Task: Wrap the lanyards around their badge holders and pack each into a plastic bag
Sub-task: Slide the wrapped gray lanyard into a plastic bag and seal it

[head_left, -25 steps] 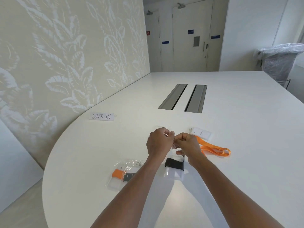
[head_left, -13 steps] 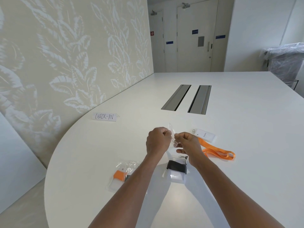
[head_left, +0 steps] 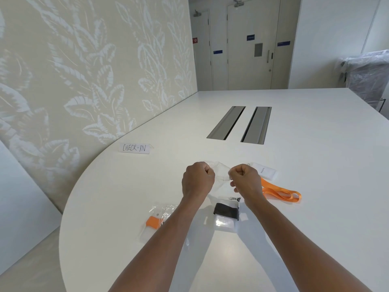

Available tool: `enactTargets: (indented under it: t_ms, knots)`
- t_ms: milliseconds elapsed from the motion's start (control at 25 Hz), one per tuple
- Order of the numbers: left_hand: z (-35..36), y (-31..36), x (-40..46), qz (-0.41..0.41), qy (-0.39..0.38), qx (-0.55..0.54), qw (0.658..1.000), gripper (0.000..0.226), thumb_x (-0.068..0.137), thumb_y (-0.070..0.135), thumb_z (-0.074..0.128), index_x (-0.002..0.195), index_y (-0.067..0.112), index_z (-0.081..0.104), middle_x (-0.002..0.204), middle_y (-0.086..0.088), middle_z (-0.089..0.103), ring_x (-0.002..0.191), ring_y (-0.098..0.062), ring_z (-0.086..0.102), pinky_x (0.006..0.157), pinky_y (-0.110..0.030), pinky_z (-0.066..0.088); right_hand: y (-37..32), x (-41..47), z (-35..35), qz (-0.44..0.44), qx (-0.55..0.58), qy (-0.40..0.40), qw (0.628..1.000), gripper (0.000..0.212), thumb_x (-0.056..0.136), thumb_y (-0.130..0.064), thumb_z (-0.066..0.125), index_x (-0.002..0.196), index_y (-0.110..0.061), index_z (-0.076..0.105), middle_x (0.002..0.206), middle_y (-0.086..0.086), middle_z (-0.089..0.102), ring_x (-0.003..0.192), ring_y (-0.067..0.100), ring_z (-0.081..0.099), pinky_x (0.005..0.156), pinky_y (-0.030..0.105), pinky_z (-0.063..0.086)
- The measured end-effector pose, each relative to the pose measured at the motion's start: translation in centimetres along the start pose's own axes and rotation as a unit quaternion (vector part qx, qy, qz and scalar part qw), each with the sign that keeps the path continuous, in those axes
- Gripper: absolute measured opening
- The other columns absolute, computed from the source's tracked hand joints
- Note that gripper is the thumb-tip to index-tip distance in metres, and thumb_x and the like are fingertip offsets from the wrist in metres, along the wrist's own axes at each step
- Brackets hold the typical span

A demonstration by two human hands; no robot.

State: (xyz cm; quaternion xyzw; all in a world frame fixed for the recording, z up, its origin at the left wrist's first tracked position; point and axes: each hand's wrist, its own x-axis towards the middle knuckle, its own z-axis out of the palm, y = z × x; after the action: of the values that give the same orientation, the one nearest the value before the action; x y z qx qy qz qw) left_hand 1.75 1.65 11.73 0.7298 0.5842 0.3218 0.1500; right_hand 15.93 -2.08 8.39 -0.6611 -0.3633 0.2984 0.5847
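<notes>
At mid-frame the left hand (head_left: pixel 197 179) and right hand (head_left: pixel 245 179) each pinch an edge of the clear bag (head_left: pixel 220 172), fingers curled on the film. A second ago the fists were nearly touching; now they have drawn apart, and the bag is stretched between them with its mouth pulled wider. That looks like opening it for the black-wrapped holder (head_left: pixel 227 213), which lies on the table just below the hands, not yet bagged. One orange set, already in its bag (head_left: pixel 156 220), sits lower left, partly behind the left forearm. To the right, a holder (head_left: pixel 266 171) with its orange lanyard (head_left: pixel 281 191) loose is unwrapped.

The table (head_left: pixel 315 186) is white and rounded, with two cable slots (head_left: pixel 239 124) at centre and a CHECK-IN card (head_left: pixel 134 148) to the left. A leaf-patterned wall (head_left: pixel 84 70) fills the upper left; doors (head_left: pixel 254 43) stand at top centre.
</notes>
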Motion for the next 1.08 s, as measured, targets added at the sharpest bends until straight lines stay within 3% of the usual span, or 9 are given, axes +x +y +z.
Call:
enactTargets:
  t_ms: [200, 320, 400, 440, 520, 640, 720, 840, 1080]
  knots:
    - [-0.1, 0.8, -0.7, 0.066, -0.059, 0.023, 0.996, 0.017, 0.089, 0.022, 0.057, 0.080, 0.017, 0.070, 0.072, 0.005, 0.069, 0.069, -0.024, 0.065, 0.065, -0.036, 0.058, -0.7, -0.3, 0.5, -0.032, -0.047, -0.006, 0.998, 0.009, 0.084, -0.026, 0.068, 0.079, -0.019, 0.066, 0.069, -0.001, 0.071, 0.063, 0.017, 0.063, 0.061, 0.035, 0.053]
    - [-0.3, 0.7, -0.6, 0.081, -0.056, 0.011, 0.995, 0.016, 0.089, 0.023, 0.058, 0.083, 0.021, 0.072, 0.076, 0.007, 0.071, 0.072, -0.020, 0.066, 0.068, -0.035, 0.058, -0.9, -0.3, 0.1, -0.031, -0.044, 0.020, 0.998, 0.008, 0.085, -0.026, 0.064, 0.078, -0.022, 0.065, 0.071, -0.001, 0.072, 0.066, 0.019, 0.065, 0.062, 0.037, 0.054]
    - [-0.5, 0.3, -0.6, 0.095, -0.063, -0.048, 0.992, 0.015, 0.092, 0.032, 0.064, 0.103, 0.027, 0.073, 0.092, 0.010, 0.073, 0.079, -0.015, 0.067, 0.074, -0.031, 0.056, -1.0, -0.5, -0.2, -0.034, -0.045, 0.027, 0.998, 0.006, 0.086, -0.025, 0.063, 0.081, -0.023, 0.065, 0.070, -0.001, 0.072, 0.065, 0.018, 0.066, 0.059, 0.034, 0.053]
    - [-0.5, 0.2, -0.6, 0.109, -0.092, -0.092, 0.986, 0.032, 0.091, 0.040, 0.068, 0.121, 0.029, 0.067, 0.106, 0.011, 0.070, 0.086, -0.011, 0.066, 0.080, -0.030, 0.055, -1.1, -0.6, -0.3, -0.038, -0.046, 0.028, 0.998, 0.005, 0.086, -0.025, 0.064, 0.082, -0.022, 0.065, 0.069, 0.000, 0.072, 0.063, 0.018, 0.064, 0.057, 0.033, 0.051]
    - [-0.6, -0.4, -0.9, 0.131, -0.185, -0.160, 0.961, 0.081, 0.082, 0.049, 0.078, 0.151, 0.031, 0.039, 0.141, 0.012, 0.052, 0.115, -0.009, 0.059, 0.096, -0.030, 0.050, -1.4, -0.7, -0.4, -0.049, -0.052, 0.028, 0.997, 0.005, 0.087, -0.023, 0.064, 0.083, -0.021, 0.065, 0.070, 0.000, 0.071, 0.061, 0.019, 0.064, 0.058, 0.032, 0.050]
    - [-0.2, -1.5, -1.2, 0.151, -0.264, -0.109, 0.946, 0.127, 0.066, 0.055, 0.087, 0.159, 0.040, 0.002, 0.166, 0.017, 0.015, 0.151, -0.011, 0.021, 0.118, -0.040, 0.030, -1.9, -0.7, -0.4, -0.057, -0.068, 0.026, 0.996, 0.004, 0.086, -0.022, 0.064, 0.083, -0.020, 0.065, 0.066, -0.002, 0.073, 0.060, 0.014, 0.068, 0.060, 0.033, 0.055]
    - [0.3, -2.0, -1.1, 0.168, -0.252, -0.052, 0.952, 0.134, 0.063, 0.058, 0.088, 0.158, 0.041, -0.005, 0.168, 0.016, 0.010, 0.153, -0.012, 0.011, 0.121, -0.046, 0.023, -2.0, -0.9, -0.2, -0.057, -0.077, 0.016, 0.995, 0.004, 0.085, -0.022, 0.064, 0.082, -0.020, 0.066, 0.063, -0.003, 0.073, 0.054, 0.009, 0.067, 0.056, 0.029, 0.054]
    - [0.8, -2.5, -0.6, 0.172, -0.214, -0.034, 0.961, 0.130, 0.064, 0.053, 0.089, 0.159, 0.038, 0.000, 0.164, 0.012, 0.023, 0.149, -0.009, 0.016, 0.115, -0.043, 0.021, -2.1, -1.1, 0.3, -0.053, -0.080, -0.023, 0.995, 0.004, 0.085, -0.021, 0.066, 0.083, -0.018, 0.068, 0.062, -0.005, 0.073, 0.049, 0.004, 0.065, 0.050, 0.024, 0.050]
    - [1.0, -4.2, 0.3, 0.177, -0.174, -0.052, 0.967, 0.094, 0.063, 0.049, 0.081, 0.140, 0.049, 0.027, 0.130, 0.016, 0.046, 0.122, -0.006, 0.034, 0.104, -0.039, 0.030, -2.0, -0.9, 0.4, -0.040, -0.071, -0.095, 0.992, 0.009, 0.090, -0.022, 0.065, 0.086, -0.015, 0.069, 0.071, -0.001, 0.075, 0.055, 0.008, 0.066, 0.051, 0.024, 0.051]
